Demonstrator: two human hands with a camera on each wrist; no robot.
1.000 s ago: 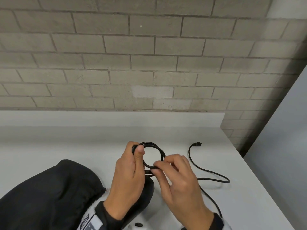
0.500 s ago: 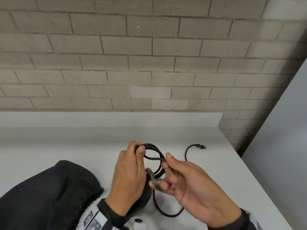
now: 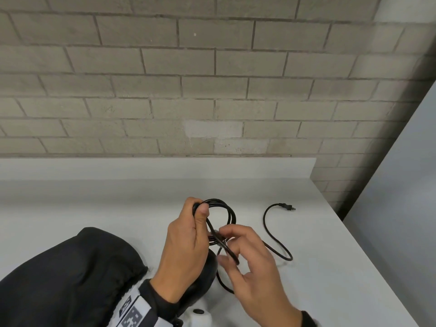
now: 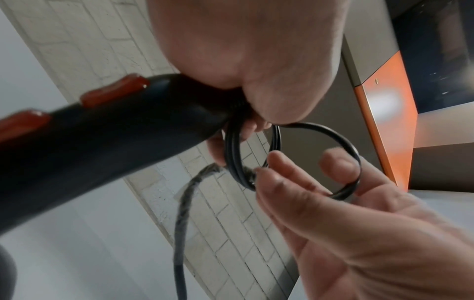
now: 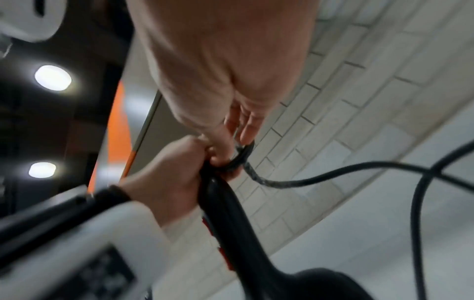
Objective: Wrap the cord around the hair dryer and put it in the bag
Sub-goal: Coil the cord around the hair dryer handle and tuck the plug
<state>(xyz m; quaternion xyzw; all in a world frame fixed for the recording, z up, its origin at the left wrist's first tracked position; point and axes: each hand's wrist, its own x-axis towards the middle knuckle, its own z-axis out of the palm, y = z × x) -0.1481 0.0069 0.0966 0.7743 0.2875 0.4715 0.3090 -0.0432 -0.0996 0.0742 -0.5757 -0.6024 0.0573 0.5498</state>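
A black hair dryer (image 3: 204,278) with red buttons (image 4: 113,91) is upright over the table, its handle gripped by my left hand (image 3: 200,210). The thumb of that hand also pins several loops of the black cord (image 3: 230,212) against the end of the handle. My right hand (image 3: 224,241) pinches the cord at the lower side of the coil, fingers curled round one strand (image 4: 343,192). From there the loose cord (image 3: 278,249) trails over the table to the plug (image 3: 286,206). The black drawstring bag (image 3: 70,279) lies at the lower left.
The white table (image 3: 94,208) ends in a raised back ledge against a grey brick wall (image 3: 212,90). Its right edge (image 3: 368,244) drops off beside a grey panel. A white device (image 3: 200,315) sits at the near edge below my hands.
My right hand swung down under the coil with a length of cord, then came back up to pinch the loops. The slack on the table got shorter, and the plug slid slightly right.
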